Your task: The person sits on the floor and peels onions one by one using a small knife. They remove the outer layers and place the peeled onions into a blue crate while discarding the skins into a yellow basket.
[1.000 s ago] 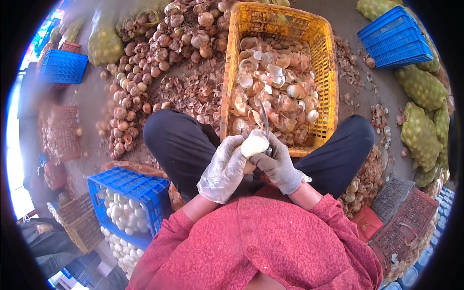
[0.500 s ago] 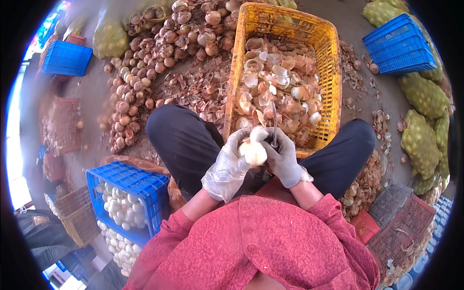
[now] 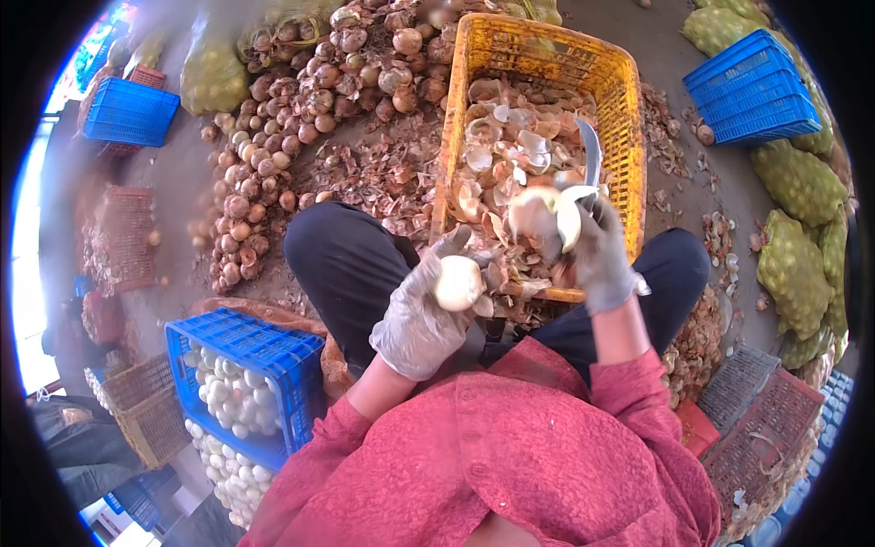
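Observation:
In my gloved left hand sits a peeled white onion, its fingers wrapped round the side and bottom. My gloved right hand is closed on a knife, whose curved blade points up and away from me. A pale strip of onion peel hangs at the right hand's fingers, with blurred brownish skin beside it. Both hands are apart, the right one over the near end of a yellow crate that holds onion skins. The knife's handle is hidden in the right hand.
Unpeeled onions lie heaped at the far left, with loose skins around them. A blue crate of peeled onions stands at my left. Another blue crate and green net sacks are on the right. My knees flank the yellow crate.
My right hand has moved away from the onion, up and right over the yellow crate, with the knife and peel. The left hand still holds the onion, slightly turned.

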`<control>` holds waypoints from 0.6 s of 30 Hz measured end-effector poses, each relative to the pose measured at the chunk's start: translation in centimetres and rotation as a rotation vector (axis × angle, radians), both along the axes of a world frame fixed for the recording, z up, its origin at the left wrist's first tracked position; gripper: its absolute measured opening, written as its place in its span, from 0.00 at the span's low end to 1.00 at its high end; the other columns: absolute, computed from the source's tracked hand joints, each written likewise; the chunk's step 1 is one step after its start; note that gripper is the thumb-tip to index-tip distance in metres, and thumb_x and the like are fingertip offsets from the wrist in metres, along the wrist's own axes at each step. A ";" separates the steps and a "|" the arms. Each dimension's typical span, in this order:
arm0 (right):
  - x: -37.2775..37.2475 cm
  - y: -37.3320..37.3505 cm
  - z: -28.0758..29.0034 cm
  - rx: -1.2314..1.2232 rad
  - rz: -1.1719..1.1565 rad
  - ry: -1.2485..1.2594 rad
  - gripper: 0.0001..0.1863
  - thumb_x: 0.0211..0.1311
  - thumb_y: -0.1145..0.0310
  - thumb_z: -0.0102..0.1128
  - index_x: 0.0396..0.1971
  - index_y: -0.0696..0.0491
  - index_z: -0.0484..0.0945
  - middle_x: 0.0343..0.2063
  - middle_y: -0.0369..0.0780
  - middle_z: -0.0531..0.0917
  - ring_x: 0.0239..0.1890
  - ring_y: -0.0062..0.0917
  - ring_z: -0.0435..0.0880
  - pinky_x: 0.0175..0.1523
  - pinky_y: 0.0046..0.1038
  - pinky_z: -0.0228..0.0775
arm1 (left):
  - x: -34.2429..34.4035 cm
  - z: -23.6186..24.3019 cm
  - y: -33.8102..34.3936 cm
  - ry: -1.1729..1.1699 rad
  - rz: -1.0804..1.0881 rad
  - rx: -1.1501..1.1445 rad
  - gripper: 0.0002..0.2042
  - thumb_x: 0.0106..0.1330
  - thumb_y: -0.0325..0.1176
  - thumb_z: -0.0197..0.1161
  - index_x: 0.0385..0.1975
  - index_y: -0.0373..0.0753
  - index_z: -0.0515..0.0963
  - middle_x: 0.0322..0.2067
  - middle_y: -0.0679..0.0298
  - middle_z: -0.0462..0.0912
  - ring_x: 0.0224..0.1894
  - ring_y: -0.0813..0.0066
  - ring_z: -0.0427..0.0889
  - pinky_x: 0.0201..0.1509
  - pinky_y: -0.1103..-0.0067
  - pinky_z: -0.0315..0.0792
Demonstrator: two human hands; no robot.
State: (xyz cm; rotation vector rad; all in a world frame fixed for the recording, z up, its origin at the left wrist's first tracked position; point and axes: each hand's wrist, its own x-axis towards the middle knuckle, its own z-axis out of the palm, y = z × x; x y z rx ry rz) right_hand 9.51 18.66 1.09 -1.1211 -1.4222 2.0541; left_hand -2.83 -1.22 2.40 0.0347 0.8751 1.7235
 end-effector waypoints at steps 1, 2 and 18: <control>0.6 2.0 -1.3 0.259 0.064 -0.156 0.12 0.70 0.70 0.58 0.50 0.55 0.78 0.28 0.37 0.84 0.24 0.20 0.82 0.26 0.22 0.74 | -0.2 -0.2 0.4 -0.252 0.082 0.090 0.29 0.72 0.50 0.59 0.65 0.37 0.67 0.50 0.49 0.80 0.51 0.53 0.82 0.46 0.65 0.82; 0.1 2.9 -1.3 0.669 0.156 -0.404 0.14 0.69 0.69 0.58 0.53 0.54 0.78 0.29 0.38 0.85 0.26 0.19 0.83 0.27 0.21 0.75 | -0.3 -0.6 0.8 -0.508 0.168 0.188 0.28 0.73 0.51 0.58 0.63 0.37 0.68 0.49 0.49 0.80 0.51 0.53 0.82 0.46 0.65 0.82; 2.3 -8.0 0.0 0.147 0.493 -0.175 0.16 0.63 0.74 0.68 0.49 0.60 0.79 0.35 0.35 0.84 0.34 0.11 0.79 0.40 0.16 0.72 | -0.4 -1.8 -2.1 0.220 0.018 -0.198 0.36 0.63 0.28 0.72 0.69 0.34 0.59 0.55 0.60 0.76 0.55 0.71 0.78 0.59 0.75 0.75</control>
